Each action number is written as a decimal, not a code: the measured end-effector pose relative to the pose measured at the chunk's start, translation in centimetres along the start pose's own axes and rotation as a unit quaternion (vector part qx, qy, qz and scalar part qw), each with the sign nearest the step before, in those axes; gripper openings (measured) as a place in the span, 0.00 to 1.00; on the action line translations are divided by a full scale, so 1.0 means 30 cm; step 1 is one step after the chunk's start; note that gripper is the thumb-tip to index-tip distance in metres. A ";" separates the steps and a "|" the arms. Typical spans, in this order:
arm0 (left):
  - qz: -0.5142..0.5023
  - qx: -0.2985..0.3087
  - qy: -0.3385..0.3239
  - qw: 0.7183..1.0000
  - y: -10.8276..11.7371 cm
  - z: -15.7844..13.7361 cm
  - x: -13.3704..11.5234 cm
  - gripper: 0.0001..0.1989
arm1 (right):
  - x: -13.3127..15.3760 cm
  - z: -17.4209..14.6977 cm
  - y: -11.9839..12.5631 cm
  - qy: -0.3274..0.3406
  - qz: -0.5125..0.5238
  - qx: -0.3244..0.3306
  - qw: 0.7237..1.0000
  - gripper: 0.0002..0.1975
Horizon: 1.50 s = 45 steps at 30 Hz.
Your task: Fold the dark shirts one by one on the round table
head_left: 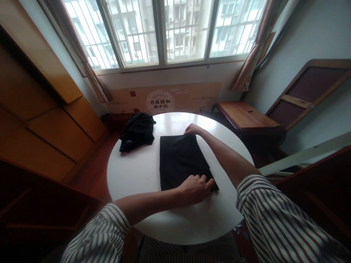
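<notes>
A black garment (181,157), folded into a rough rectangle, lies flat on the white round table (131,175). My left hand (196,188) reaches across its near edge, with curled fingers closed on the near right corner. At the far edge, close to the far right corner, my right hand (193,129) is closed on the fabric; its fingertips are partly hidden. Layers of cloth show slightly out of line along the right side. What kind of garment it is cannot be made out.
A crumpled black garment (138,131) sits at the table's far left. Beyond the table to the right stands a low wooden table (246,115). Wooden cabinets (55,128) line the left side, and a barred window (161,33) is ahead.
</notes>
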<state>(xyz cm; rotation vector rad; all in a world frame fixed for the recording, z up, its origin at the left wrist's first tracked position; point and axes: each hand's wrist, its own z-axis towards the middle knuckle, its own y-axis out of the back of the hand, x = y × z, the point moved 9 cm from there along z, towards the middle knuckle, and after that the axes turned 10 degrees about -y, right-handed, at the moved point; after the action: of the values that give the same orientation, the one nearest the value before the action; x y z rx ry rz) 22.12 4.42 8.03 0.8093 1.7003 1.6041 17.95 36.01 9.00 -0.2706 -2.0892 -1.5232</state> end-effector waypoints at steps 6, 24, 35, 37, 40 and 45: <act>0.028 -0.018 0.009 0.999 -0.003 -0.031 -0.008 0.15 | 0.021 0.029 -0.055 0.028 -0.108 0.017 0.994 0.08; 0.074 -0.036 -0.094 0.992 0.009 -0.057 -0.076 0.12 | 0.053 0.015 -0.070 0.062 -0.185 -0.015 0.981 0.07; 0.092 -0.035 -0.029 0.995 0.003 -0.024 -0.093 0.16 | 0.033 0.023 -0.072 0.072 -0.158 -0.021 0.985 0.08; 0.091 -0.038 -0.022 0.995 0.010 -0.009 -0.095 0.17 | 0.032 0.024 -0.065 0.073 -0.149 -0.023 0.986 0.07; 0.089 -0.023 -0.044 0.995 -0.007 0.022 -0.118 0.12 | 0.036 0.017 -0.049 0.075 -0.129 -0.035 0.988 0.08; 0.107 -0.031 -0.007 0.994 -0.026 0.058 -0.114 0.12 | 0.004 0.007 -0.010 0.039 -0.083 -0.046 0.995 0.10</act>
<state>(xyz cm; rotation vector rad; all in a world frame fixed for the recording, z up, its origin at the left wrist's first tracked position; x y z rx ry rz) 25.54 2.67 7.36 0.9974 1.5878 1.7804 17.64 36.09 8.76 -0.0713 -2.0255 -1.7015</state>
